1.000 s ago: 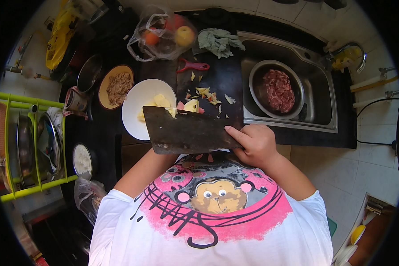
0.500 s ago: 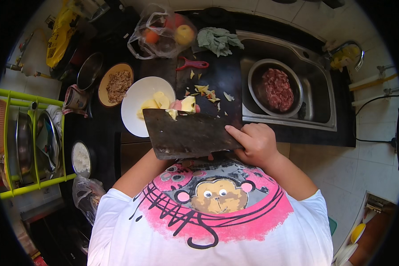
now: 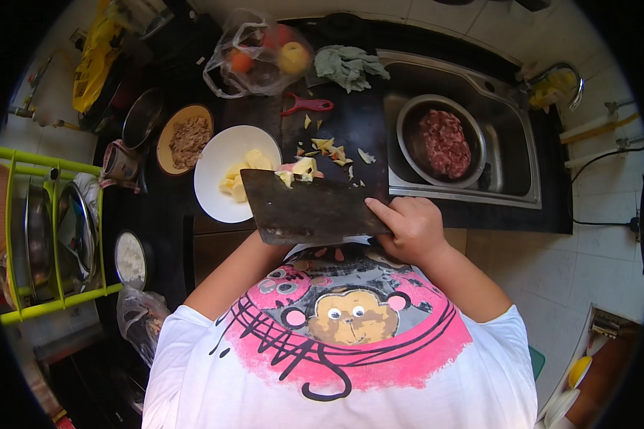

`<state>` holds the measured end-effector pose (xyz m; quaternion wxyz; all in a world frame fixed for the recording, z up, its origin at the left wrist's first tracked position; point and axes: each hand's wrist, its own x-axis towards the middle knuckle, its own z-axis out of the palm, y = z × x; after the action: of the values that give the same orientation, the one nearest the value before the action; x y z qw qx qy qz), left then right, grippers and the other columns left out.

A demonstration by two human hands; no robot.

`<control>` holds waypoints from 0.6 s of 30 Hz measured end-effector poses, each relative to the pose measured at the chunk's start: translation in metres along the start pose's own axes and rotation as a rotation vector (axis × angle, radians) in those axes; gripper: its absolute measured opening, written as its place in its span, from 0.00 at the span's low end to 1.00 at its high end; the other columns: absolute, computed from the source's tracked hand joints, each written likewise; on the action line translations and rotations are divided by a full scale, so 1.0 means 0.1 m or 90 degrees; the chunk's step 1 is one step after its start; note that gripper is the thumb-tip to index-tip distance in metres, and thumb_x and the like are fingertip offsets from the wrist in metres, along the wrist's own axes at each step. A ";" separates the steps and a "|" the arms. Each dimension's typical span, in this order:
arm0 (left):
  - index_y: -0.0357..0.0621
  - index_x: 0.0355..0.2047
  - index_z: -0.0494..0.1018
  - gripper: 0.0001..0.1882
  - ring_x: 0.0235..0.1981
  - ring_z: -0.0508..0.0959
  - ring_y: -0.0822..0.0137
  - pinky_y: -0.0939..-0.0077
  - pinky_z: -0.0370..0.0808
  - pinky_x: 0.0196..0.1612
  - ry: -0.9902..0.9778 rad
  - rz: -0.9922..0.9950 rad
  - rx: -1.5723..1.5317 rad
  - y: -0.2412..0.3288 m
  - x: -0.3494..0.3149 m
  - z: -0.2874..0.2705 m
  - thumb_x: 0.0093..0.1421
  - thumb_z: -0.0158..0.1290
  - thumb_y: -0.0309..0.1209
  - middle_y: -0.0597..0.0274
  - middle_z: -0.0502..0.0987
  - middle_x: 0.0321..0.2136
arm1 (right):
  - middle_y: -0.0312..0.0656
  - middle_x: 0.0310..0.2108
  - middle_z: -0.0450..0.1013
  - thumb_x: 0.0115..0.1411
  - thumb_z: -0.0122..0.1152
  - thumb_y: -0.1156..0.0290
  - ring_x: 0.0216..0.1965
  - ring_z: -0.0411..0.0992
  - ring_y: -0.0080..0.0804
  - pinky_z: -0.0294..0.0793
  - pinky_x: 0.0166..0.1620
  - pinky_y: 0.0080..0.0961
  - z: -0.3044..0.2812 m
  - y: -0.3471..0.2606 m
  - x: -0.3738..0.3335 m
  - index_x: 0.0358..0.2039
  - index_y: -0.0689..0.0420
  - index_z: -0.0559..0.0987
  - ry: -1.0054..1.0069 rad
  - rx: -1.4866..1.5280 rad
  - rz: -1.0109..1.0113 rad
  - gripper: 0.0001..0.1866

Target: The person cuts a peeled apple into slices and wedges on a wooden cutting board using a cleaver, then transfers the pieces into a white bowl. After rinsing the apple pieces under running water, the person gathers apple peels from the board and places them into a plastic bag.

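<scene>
My right hand is closed on the handle end of a broad dark cleaver, with its thumb along the blade. The blade lies tilted in front of my body and covers most of my left hand. Only fingertips show beyond its upper edge, pinching a pale yellow piece of apple. At the left, close to the blade's corner, a white bowl contains several peeled, cut apple pieces. Apple scraps, some edged in red skin, are scattered on the dark board beyond my hands.
A red peeler lies behind the scraps, near a bag of fruit and a green cloth. Raw meat sits in a metal bowl in the sink. Left are a bowl of minced food and a green rack.
The cleaver has shifted slightly right and its lower edge has risen, so more of the white bowl shows. My left fingers still pinch the apple piece.
</scene>
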<state>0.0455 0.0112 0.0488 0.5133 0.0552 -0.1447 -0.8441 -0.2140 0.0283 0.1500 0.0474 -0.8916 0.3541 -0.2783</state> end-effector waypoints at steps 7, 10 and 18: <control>0.47 0.48 0.62 0.16 0.43 0.70 0.66 0.71 0.67 0.47 0.032 0.030 0.044 -0.15 0.13 0.28 0.64 0.39 0.40 0.58 0.69 0.43 | 0.36 0.18 0.64 0.34 0.63 0.71 0.20 0.67 0.33 0.64 0.22 0.31 0.04 -0.02 0.01 0.37 0.53 0.77 -0.006 0.001 0.022 0.23; 0.48 0.48 0.62 0.15 0.41 0.70 0.67 0.72 0.67 0.44 0.061 0.043 0.081 -0.14 0.14 0.27 0.64 0.38 0.40 0.59 0.70 0.42 | 0.36 0.18 0.64 0.34 0.63 0.71 0.20 0.67 0.33 0.64 0.23 0.30 0.05 -0.04 0.02 0.37 0.53 0.77 -0.008 -0.011 0.028 0.22; 0.51 0.46 0.62 0.13 0.34 0.71 0.68 0.74 0.68 0.36 0.252 0.106 0.414 -0.10 0.09 0.34 0.65 0.36 0.40 0.60 0.71 0.38 | 0.38 0.17 0.66 0.38 0.63 0.71 0.20 0.69 0.37 0.66 0.23 0.32 -0.02 -0.02 0.04 0.36 0.52 0.78 -0.046 0.041 0.054 0.19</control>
<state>0.0241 0.0136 0.0783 0.5536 0.3650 -0.3067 -0.6828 -0.2112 0.0276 0.1537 0.1003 -0.8831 0.3807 -0.2551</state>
